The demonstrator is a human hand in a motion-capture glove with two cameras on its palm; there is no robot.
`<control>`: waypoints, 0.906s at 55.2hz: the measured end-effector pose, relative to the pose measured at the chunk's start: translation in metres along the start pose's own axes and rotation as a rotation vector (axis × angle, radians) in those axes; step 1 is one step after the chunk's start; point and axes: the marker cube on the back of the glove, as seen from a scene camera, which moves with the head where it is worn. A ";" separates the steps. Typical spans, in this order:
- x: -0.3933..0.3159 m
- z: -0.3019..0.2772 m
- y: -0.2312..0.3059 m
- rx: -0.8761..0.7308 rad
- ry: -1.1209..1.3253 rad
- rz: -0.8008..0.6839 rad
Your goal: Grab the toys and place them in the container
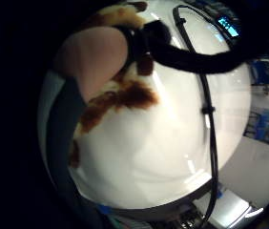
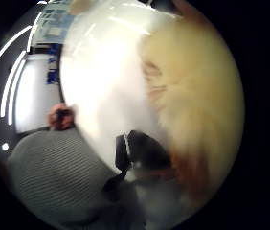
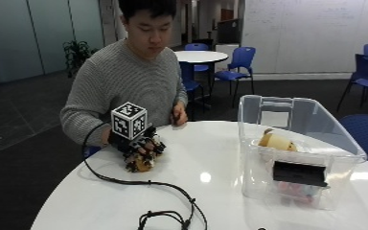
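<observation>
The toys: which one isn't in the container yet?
The brown-and-cream spotted toy, held on the table in the gloved right hand. The other toys, one cream-coloured, already sit inside the clear container.

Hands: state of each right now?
Right hand: fingers curled round a brown-and-cream plush toy on the table.
Left hand: bare, resting at the table edge; fingers unclear.

table (image 3: 171, 191): showing white, smooth, glossy top, reflecting ceiling lights | container (image 3: 311, 139): looking like clear, glossy plastic | plush toy (image 1: 125, 95): showing soft, fuzzy cream-and-brown pile under right hand (image 3: 139, 146) | glove: appearing black, matt fabric | sweater (image 3: 126, 81): showing grey ribbed knit, matt
</observation>
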 end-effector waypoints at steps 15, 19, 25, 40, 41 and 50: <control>0.001 0.001 -0.001 0.027 0.006 0.000; 0.001 0.000 -0.003 0.050 0.027 0.008; -0.001 -0.003 -0.009 0.196 0.088 -0.002; -0.003 -0.105 -0.039 0.391 -0.052 -0.132; -0.005 -0.121 -0.040 0.416 -0.040 -0.143; -0.023 -0.235 -0.056 0.549 -0.008 -0.237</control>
